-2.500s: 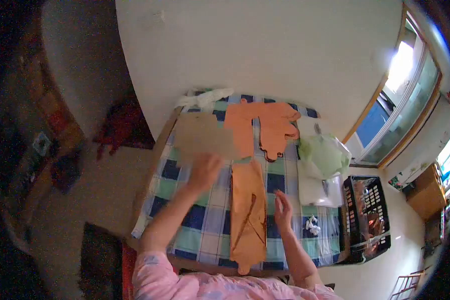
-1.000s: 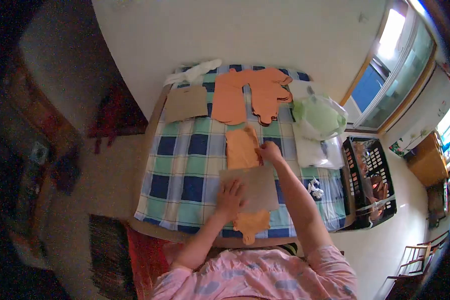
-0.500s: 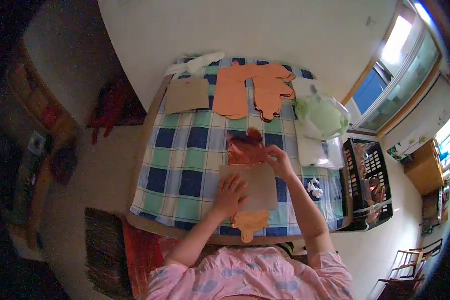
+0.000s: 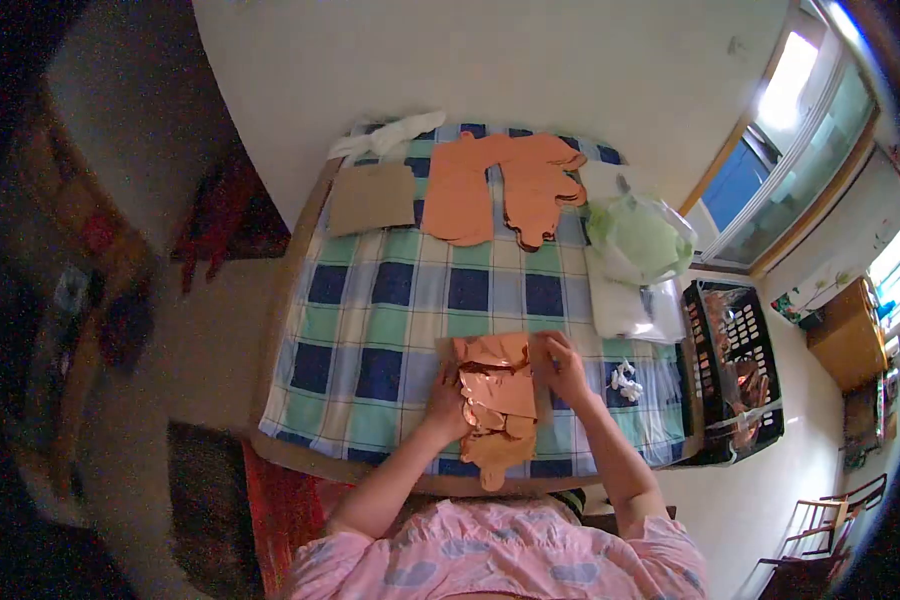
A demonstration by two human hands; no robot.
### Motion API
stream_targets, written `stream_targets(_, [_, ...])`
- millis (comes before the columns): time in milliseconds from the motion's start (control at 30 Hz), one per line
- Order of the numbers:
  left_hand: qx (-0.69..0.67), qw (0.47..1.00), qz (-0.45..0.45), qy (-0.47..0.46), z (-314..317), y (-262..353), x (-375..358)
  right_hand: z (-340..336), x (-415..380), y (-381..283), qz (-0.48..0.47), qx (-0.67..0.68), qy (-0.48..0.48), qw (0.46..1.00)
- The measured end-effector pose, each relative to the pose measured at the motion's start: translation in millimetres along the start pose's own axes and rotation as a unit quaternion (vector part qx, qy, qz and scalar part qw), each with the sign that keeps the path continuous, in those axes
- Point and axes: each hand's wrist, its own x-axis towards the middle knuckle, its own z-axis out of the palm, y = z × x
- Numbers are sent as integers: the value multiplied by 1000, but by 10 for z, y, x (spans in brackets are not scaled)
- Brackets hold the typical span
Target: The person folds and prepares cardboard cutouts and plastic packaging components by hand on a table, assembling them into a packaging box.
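Observation:
A shiny copper-orange foil cutout (image 4: 498,385) lies folded down over a square cardboard sheet (image 4: 543,400), hiding most of it. Its lower part, a duller orange lobed shape (image 4: 495,450), reaches toward the near edge of the bed. My left hand (image 4: 447,408) is closed at the left edge of the card, its fingers partly hidden. At the upper right corner, my right hand (image 4: 565,368) grips the card's edge with bent fingers.
Flat orange cutouts (image 4: 460,195) and another cardboard square (image 4: 370,200) lie on the checked cloth (image 4: 380,310). To the right are a green-white plastic bag (image 4: 640,238), a clear plastic packet (image 4: 630,310), crumpled white scraps (image 4: 625,382) and a black crate (image 4: 735,370).
The shiny foil's far part has come down toward me over the cardboard. My left hand has left the card's top for its left side; my right hand has moved slightly nearer.

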Motion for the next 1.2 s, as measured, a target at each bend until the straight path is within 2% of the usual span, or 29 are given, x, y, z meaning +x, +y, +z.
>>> stream_targets(33, [3,1000,0,2,-72,116,35,35,110,-59,-61,-116,-10,991])
stream_targets(67, [89,996,7,-7,-156,246,21,83,179,-97,-120,-230,-19,966])
stream_targets(100, [175,984,13,-16,-234,361,11,153,200,-104,-137,-276,-35,951])
stream_targets(200, [177,984,16,-31,-239,290,20,291,252,-47,-165,-384,-82,905])
stream_targets(267, [127,992,-1,14,-302,426,-62,333,272,28,-153,-416,-113,889])
stream_targets(300, [101,994,-10,35,-337,500,-94,343,257,-6,-154,-423,-115,886])
stream_targets(400, [138,990,-30,7,-184,278,-111,340,139,-77,-154,-435,-119,879])
stream_targets(467, [40,998,-35,30,-142,228,-182,325,46,-50,-160,-433,-113,880])
stream_targets(567, [9,998,-36,45,-268,430,-170,339,-136,-176,-191,-493,-129,839])
stream_targets(667, [4,996,-49,69,-273,477,-122,343,-211,-140,-224,-449,-105,859])
stream_targets(767, [88,993,-5,77,-193,253,-170,350,-220,-95,-179,-416,-102,886])
stream_targets(833, [116,990,0,86,-348,305,-151,342,-222,-116,-175,-418,-102,885])
stream_targets(900, [81,991,-43,102,-597,429,-79,337,-205,-87,-185,-415,-96,886])
stream_targets(1000, [152,965,-148,156,-771,208,131,337,-228,4,-198,-405,-96,887])
stream_targets(1033, [167,957,-111,210,-805,350,270,342,-222,-9,-194,-406,-101,887])
stream_targets(1133, [145,976,-75,141,-523,560,536,349,-216,-26,-179,-412,-109,887])
stream_targets(1200, [225,970,-48,79,-255,511,505,333,-217,-4,-178,-420,-105,884])
